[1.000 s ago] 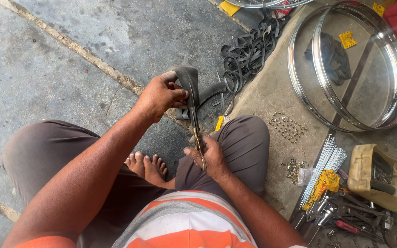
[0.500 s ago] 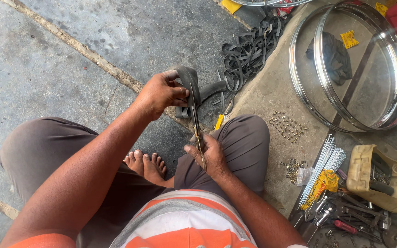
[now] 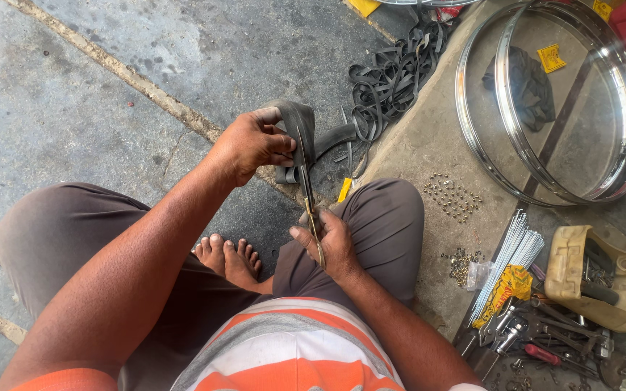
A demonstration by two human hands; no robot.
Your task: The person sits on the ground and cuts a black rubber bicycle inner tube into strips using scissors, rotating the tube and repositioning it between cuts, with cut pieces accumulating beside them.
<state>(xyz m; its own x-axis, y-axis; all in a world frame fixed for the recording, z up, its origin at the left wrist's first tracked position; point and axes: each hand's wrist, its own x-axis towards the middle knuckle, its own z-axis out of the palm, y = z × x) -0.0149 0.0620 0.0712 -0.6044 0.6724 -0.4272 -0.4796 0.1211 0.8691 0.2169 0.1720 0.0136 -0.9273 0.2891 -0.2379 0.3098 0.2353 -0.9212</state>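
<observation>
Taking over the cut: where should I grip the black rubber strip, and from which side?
Grip the black rubber strip at its upper folded end, coming from the left, where the left hand pinches it. That probably keeps it taut, clear of the scissors held by the right hand.

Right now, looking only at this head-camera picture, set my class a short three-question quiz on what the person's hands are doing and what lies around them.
1. True or false: the left hand grips a strip of black rubber.
2. Which tool does the right hand hold?
A. hammer
B. scissors
C. paintbrush
3. Fill in: the bundle of thin metal spokes lies on the person's ______ side, near the shiny wheel rims.

Key
1. True; the left fingers pinch the strip at its top.
2. B; the blades run up along the rubber.
3. Right.
</observation>
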